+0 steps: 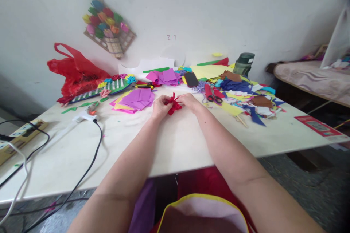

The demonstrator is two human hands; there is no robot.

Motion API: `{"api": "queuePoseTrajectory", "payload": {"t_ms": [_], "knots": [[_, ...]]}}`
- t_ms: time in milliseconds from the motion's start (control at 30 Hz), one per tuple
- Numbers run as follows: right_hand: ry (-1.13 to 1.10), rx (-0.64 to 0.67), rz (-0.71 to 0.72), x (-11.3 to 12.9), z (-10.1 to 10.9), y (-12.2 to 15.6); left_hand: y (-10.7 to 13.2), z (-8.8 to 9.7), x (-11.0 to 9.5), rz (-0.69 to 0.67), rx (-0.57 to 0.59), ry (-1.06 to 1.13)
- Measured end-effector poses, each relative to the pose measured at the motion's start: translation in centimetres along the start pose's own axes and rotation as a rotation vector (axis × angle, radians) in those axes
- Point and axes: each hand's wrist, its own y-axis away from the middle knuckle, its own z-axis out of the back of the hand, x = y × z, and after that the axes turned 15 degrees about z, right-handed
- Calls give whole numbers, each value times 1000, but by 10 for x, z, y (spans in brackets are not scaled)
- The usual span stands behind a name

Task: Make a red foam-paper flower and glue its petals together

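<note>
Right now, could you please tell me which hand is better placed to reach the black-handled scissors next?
The right hand, probably: the black-handled scissors lie on its side, nearer to it. The left hand is farther away, with its fingers on the crumpled red piece.

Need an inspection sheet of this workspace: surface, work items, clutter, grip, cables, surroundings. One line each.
Surface: white table, materials spread along the back.
Work items: red ruffled piece, mid-table.
Clutter: purple sheets left of the piece; scissors and coloured scraps to the right; red plastic bag at back left.
Grip: left hand pinches the red ruffled piece; right hand at its other side, hold unclear.
Cables: black cable runs from a white corded tool over the front edge; power strip at left.
Surroundings: wall with flower decoration; second table at right.
</note>
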Motion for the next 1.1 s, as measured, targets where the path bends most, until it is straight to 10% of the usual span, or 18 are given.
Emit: {"api": "queuePoseTrajectory", "payload": {"t_ms": [367,1100], "knots": [[-122,11,-168,3,-2,2,4,-2,-4,-9,-28,-2],[-61,-33,-33,-3,-6,0,3,-5,-3,-23,-58,75]]}}
